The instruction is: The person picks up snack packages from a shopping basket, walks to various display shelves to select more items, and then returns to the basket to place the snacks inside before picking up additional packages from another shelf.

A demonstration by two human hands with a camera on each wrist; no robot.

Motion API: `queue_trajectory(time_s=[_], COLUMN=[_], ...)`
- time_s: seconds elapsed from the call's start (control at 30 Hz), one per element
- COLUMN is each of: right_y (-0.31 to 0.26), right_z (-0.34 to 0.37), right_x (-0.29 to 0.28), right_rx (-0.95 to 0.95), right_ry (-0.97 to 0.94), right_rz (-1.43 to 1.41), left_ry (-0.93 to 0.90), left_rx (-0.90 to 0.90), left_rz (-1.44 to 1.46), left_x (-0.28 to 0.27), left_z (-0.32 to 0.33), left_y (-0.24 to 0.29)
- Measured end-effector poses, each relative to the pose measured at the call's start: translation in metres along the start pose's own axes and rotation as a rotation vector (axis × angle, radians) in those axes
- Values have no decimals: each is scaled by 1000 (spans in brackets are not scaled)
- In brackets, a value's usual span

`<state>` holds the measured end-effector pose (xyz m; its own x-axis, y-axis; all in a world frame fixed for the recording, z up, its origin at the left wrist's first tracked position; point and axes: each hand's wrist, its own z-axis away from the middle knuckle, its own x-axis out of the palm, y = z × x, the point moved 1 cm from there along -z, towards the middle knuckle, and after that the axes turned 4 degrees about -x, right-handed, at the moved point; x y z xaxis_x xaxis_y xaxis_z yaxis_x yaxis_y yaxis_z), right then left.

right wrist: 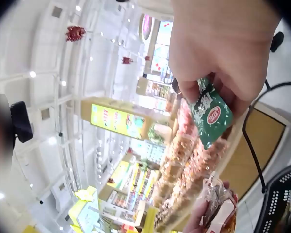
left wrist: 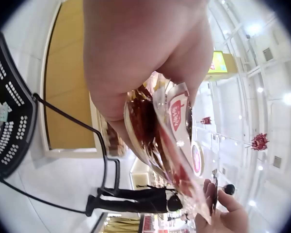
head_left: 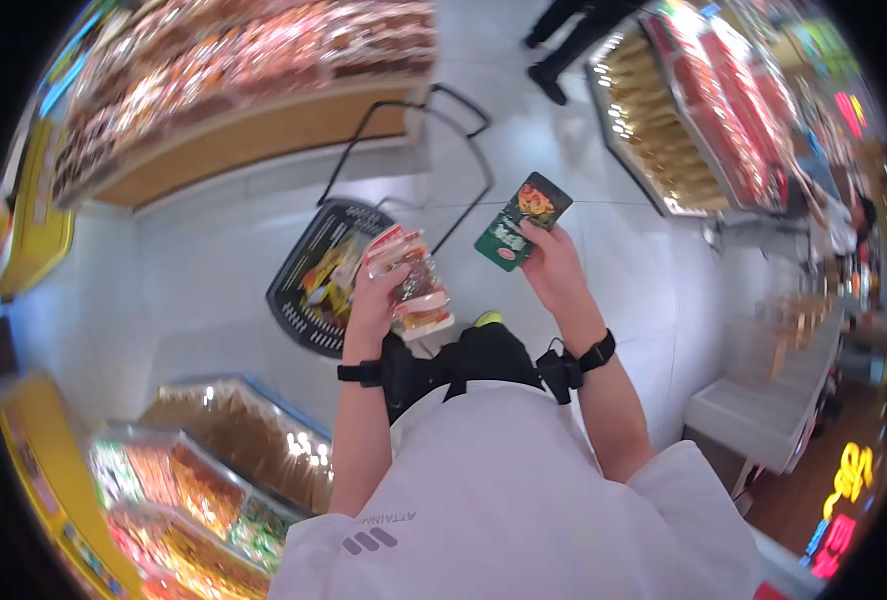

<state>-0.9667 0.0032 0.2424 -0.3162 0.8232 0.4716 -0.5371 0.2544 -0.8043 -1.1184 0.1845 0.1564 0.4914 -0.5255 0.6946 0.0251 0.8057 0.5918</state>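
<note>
Green snack packet point(head_left: 508, 240) is pinched in your right hand point(head_left: 559, 275), your left hand point(head_left: 371, 305) grips the clear-wrapped food pack point(head_left: 421, 285) by the black basket point(head_left: 289, 268): seemingly a look-over step, next probably needing both held steady.

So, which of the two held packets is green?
The green packet is in the right hand; the transparent packet in the left hand has red and white print instead.

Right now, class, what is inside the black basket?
Inside the black basket sit packages, partly yellow, too blurred to identify. The left hand and its clear-wrapped packet cover part of the basket in the head view, hiding whatever lies behind.
</note>
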Motion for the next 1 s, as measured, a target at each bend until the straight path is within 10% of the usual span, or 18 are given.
queue_trajectory(time_s=[0.17,0.23,0.43,0.63,0.87,1.0], right_y=[-89,-121,-176,-227,-271,-304], right_z=[57,87,185,212,129,47], right_x=[-150,-191,-305,-378,-458,-523], right_rx=[-342,-534,-638,-650,-178,-388], right_ry=[479,517,660,688,446,813], right_rz=[433,290,195,97,904,416], left_ry=[-449,-484,-687,-833,-837,-608], left_rx=[224,-148,-339,-401,-445,-369], left_rz=[-379,22,-199,-573,-607,-377], left_x=[166,254,404,466,537,572], left_z=[-35,-29,-54,-97,-202,-296], left_y=[-96,-138,-255,-271,-314,-333])
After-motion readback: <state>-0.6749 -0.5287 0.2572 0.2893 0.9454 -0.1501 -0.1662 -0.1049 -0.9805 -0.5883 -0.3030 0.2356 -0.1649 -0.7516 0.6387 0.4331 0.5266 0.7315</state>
